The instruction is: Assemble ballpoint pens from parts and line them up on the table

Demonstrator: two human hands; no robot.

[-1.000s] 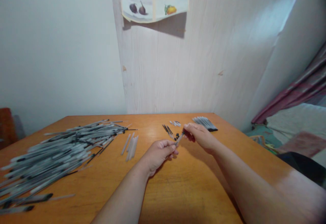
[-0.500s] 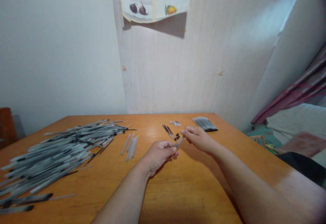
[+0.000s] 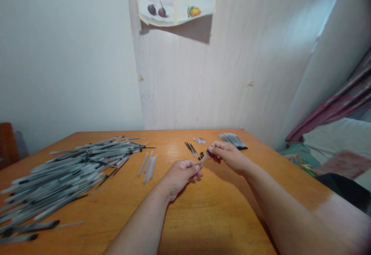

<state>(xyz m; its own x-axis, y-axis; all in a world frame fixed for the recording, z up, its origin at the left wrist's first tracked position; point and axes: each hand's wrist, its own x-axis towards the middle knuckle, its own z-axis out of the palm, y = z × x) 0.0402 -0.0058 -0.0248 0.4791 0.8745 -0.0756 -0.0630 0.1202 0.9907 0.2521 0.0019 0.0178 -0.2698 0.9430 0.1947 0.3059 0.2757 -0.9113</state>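
Note:
My left hand (image 3: 184,174) is closed around the lower end of a slim, translucent pen barrel (image 3: 204,159), which slants up to the right above the table. At its upper end, the fingers of my right hand (image 3: 222,152) are pinched together, with something dark at their tips, probably a small black plug. Just beyond the barrel lie several small black plugs (image 3: 201,154) and several thin dark refills (image 3: 190,147). Short clear caps (image 3: 199,140) rest farther back.
A big heap of pens and pen parts (image 3: 72,170) covers the left of the wooden table (image 3: 185,224). Several loose clear barrels (image 3: 150,167) lie left of my left hand. A neat row of pens with black ends (image 3: 232,140) sits at the back right.
The fingers of my right hand dipped and turned at the barrel's upper end half a second ago, and are now back near their earlier pose. My left hand has hardly moved.

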